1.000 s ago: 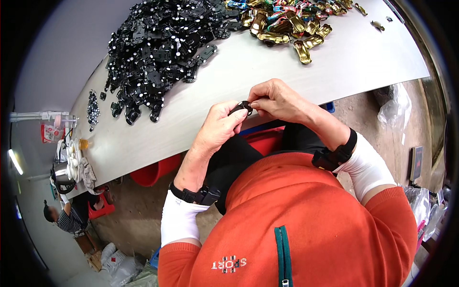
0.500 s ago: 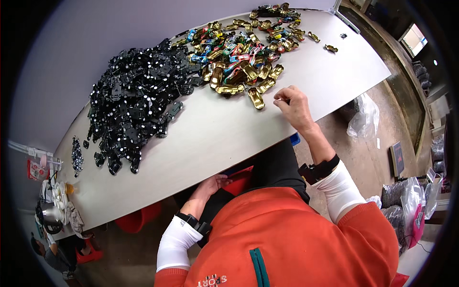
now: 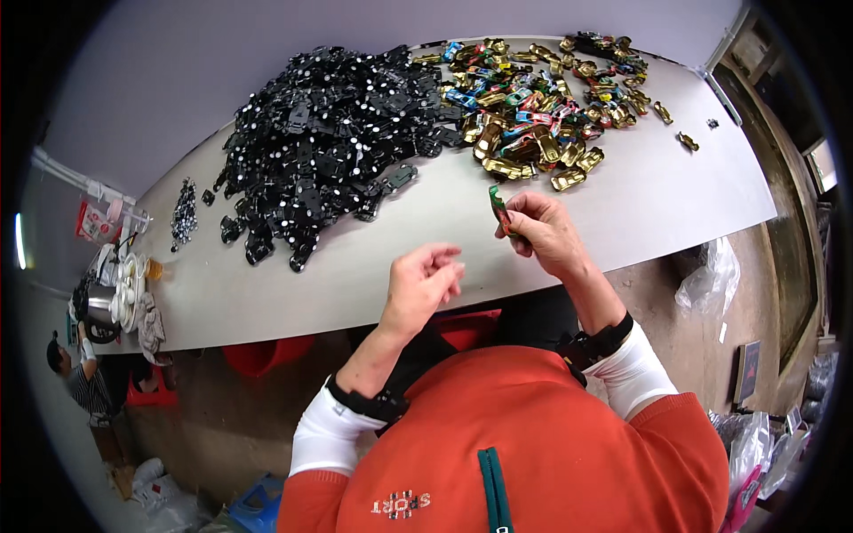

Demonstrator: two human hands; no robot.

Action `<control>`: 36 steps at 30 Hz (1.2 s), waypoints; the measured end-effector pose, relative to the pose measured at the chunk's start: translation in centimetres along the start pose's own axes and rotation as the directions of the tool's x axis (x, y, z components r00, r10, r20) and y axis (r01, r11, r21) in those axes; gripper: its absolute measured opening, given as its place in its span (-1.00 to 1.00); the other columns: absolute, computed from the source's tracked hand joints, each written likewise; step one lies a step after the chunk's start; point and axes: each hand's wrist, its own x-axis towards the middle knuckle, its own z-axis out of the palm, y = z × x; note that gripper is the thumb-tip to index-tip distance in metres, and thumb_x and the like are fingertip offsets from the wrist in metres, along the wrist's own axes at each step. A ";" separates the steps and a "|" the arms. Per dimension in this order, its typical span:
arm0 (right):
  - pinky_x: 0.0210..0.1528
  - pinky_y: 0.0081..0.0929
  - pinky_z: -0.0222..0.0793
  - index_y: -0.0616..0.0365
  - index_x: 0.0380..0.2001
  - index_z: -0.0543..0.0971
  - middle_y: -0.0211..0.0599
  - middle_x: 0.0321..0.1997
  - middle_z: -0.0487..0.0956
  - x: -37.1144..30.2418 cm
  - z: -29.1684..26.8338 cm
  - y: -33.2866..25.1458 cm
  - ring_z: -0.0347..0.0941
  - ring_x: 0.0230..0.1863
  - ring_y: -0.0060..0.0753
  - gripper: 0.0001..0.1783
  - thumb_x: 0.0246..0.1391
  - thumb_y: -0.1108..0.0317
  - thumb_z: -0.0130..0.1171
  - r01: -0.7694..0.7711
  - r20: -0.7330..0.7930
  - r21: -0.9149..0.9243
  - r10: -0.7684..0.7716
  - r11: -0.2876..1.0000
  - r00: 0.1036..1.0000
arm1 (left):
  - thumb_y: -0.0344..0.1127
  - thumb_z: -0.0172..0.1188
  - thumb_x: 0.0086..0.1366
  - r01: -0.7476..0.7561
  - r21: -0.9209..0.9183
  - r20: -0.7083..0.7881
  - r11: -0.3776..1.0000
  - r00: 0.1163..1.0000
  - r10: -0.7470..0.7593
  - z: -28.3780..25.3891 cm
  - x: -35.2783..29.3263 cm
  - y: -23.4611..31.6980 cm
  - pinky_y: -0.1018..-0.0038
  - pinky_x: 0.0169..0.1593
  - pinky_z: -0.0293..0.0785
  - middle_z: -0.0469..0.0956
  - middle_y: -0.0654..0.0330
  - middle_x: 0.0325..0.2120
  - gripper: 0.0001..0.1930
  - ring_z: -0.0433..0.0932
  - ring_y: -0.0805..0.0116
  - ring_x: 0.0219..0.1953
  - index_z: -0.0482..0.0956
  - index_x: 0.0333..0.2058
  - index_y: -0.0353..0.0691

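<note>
A green-and-red toy car shell (image 3: 499, 210) is pinched between the thumb and fingers of the right hand (image 3: 533, 233), which are clamped on its near part. The held end is partly covered by the fingers, while the green end is left sticking out past the fingertips, toward the far side and slightly left. The shell is held above the white table (image 3: 355, 275), just nearer than the pile of gold and coloured car shells (image 3: 533, 120). The left hand (image 3: 418, 284) is raised near the table's near edge, left of the shell and well apart from it, with its fingers loosely bent and its thumb parted from them. Farther left, a large heap of black car bases (image 3: 311, 160) is spread, and small shiny parts (image 3: 184, 213) are gathered beyond its left side.
</note>
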 end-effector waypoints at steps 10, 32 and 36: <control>-0.72 -0.74 0.02 0.16 -0.31 0.45 -0.35 -0.55 0.42 1.1 0.8 1.9 0.12 -0.73 -0.72 -0.89 0.16 0.37 0.01 -0.536 0.508 0.615 0.230 0.578 0.830 | -0.51 0.16 0.18 0.086 -0.457 0.162 0.885 0.987 -0.012 -1.1 5.8 2.5 0.68 -0.55 0.33 0.49 0.25 -0.40 -0.76 0.46 0.52 -0.50 0.49 -0.14 -0.30; -0.27 -0.27 0.43 0.08 -0.18 0.55 -0.23 -0.27 0.50 2.5 4.5 0.6 0.49 -0.30 -0.12 -0.60 -0.20 0.38 0.30 0.367 0.284 -0.872 -0.276 0.325 0.918 | -0.44 0.15 0.23 0.123 -0.538 -0.047 0.834 0.983 -0.175 -2.2 5.1 -2.0 0.74 -0.73 0.11 0.45 0.27 -0.53 -0.92 0.38 0.55 -0.67 0.41 -0.36 -0.22; -0.27 -0.31 0.41 0.14 -0.23 0.57 -0.22 -0.29 0.50 2.5 3.2 2.1 0.48 -0.32 -0.15 -0.67 -0.18 0.45 0.27 0.308 0.174 -0.840 -0.316 0.448 0.933 | -0.52 0.18 0.11 -0.315 0.655 -0.135 0.687 0.846 0.516 -4.2 6.2 0.1 0.44 -0.60 0.39 0.48 0.14 -0.48 -0.91 0.48 0.25 -0.63 0.46 -0.40 -0.28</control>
